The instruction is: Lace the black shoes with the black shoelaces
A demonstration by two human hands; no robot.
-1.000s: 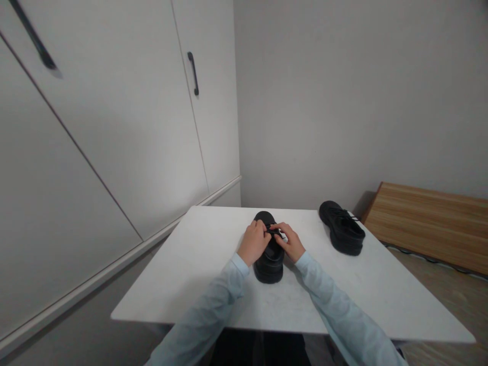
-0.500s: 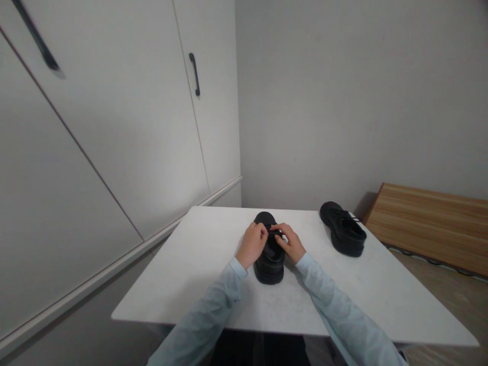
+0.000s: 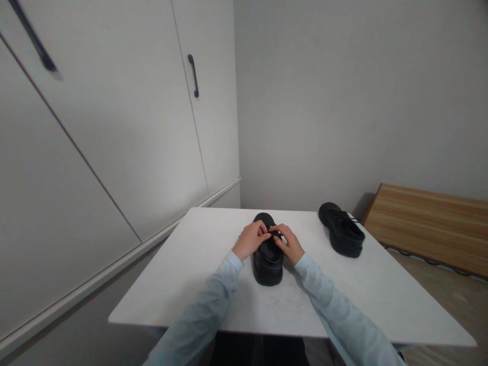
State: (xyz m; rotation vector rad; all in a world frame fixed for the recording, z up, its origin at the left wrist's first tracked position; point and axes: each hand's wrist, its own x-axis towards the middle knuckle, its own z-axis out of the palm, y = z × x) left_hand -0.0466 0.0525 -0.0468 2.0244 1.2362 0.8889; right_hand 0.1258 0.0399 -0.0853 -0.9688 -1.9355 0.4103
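Observation:
A black lace-up shoe (image 3: 268,269) stands on the white table in front of me, its toe pointing away. Over its lacing, my left hand (image 3: 251,238) has thumb and fingers pinched together on the black shoelace. From the other side my right hand (image 3: 288,243) pinches the lace too, with thumb and forefinger close to the left fingertips. The lace is dark against the shoe, and my fingers cover most of it. Farther right, a second black shoe (image 3: 345,236) sits near the table's edge, its laces lying across the top.
The white table (image 3: 183,274) reaches from my body toward a grey wall. White cabinets (image 3: 133,127) with dark handles run along the left. A wood-grain board (image 3: 430,223) leans low on the right, with a dark cable along its lower edge.
My left hand has turned a little, its thumb now stretched toward the right fingertips. The right hand stays almost where it was. The whole view has shifted slightly.

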